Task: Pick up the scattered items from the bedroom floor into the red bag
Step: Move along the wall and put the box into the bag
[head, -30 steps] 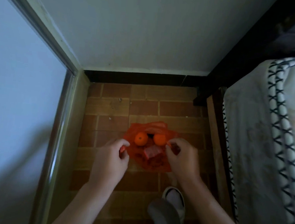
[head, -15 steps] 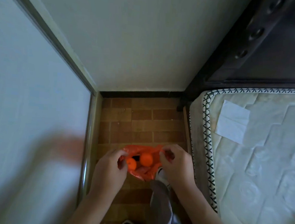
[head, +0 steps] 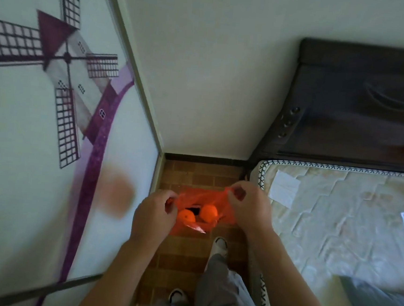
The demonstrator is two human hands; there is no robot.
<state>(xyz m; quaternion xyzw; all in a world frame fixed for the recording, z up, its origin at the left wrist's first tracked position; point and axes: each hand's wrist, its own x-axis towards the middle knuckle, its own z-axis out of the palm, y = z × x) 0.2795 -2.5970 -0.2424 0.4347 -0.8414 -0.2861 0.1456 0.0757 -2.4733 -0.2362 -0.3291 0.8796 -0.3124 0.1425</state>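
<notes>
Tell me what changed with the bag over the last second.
The red bag was lifted off the floor as the person stood up. Unchanged: left hand and right hand pinch its rim, two oranges inside.

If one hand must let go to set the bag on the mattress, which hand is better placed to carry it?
Probably the right hand: it pinches the thin red plastic bag on the side nearest the pale quilted mattress; the left hand is by the wardrobe.
</notes>
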